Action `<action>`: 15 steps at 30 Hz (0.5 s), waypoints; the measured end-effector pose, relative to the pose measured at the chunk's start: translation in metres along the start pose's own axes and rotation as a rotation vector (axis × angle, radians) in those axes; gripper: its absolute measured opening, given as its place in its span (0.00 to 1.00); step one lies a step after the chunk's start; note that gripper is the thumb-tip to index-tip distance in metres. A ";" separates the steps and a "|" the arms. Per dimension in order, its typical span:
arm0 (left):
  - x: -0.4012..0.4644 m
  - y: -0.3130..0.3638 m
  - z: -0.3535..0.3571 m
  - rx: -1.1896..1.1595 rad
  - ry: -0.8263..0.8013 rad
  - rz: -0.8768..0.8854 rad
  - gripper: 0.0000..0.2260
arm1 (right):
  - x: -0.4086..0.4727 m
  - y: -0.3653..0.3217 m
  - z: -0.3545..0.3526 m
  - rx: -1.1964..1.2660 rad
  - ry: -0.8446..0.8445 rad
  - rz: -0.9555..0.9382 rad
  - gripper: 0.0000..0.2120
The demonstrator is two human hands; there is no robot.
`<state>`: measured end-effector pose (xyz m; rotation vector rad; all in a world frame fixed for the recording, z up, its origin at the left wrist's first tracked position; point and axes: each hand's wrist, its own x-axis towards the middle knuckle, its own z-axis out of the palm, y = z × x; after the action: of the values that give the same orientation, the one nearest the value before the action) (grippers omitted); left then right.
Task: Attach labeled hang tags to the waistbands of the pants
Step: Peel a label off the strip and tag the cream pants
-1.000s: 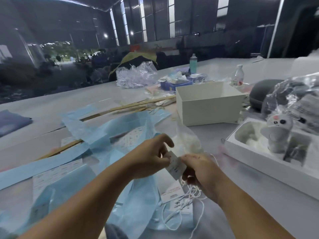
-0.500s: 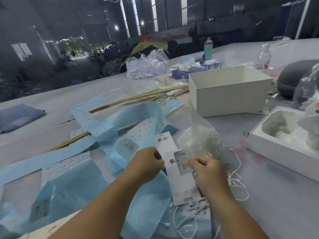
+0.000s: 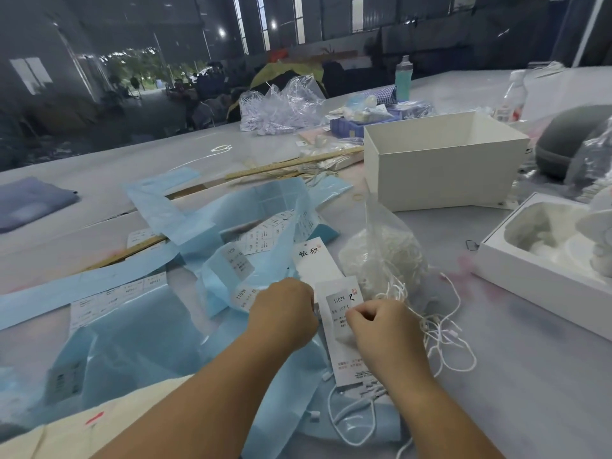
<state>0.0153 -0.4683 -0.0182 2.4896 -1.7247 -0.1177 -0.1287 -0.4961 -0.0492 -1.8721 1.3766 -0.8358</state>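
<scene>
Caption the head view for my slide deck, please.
Both hands, left and right, pinch a label onto a hang tag.

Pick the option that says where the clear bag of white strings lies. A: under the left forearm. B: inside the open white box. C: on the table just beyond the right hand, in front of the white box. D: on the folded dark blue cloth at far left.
C: the clear bag of white strings sits on the table just past the right hand, nearer than the open white box.
</scene>
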 end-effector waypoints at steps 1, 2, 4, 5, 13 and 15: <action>-0.001 0.003 0.001 -0.002 -0.016 -0.014 0.08 | 0.000 0.001 0.000 -0.003 -0.011 0.001 0.15; -0.001 0.006 0.003 0.000 -0.029 -0.028 0.07 | 0.000 0.001 -0.001 0.003 -0.022 0.006 0.14; -0.001 0.011 0.006 -0.039 -0.079 -0.076 0.10 | -0.001 0.003 -0.003 0.000 -0.028 0.006 0.14; -0.001 0.012 0.008 -0.093 -0.111 -0.109 0.11 | -0.001 0.004 -0.004 -0.008 -0.026 0.001 0.14; 0.007 0.002 0.013 -0.560 -0.187 -0.309 0.06 | -0.002 0.002 -0.006 0.006 -0.066 0.007 0.15; 0.008 0.002 0.013 -0.647 -0.188 -0.330 0.08 | -0.003 0.001 -0.005 0.020 -0.072 0.008 0.15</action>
<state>0.0145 -0.4769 -0.0309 2.2670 -1.0582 -0.8155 -0.1343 -0.4943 -0.0472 -1.8626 1.3261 -0.7682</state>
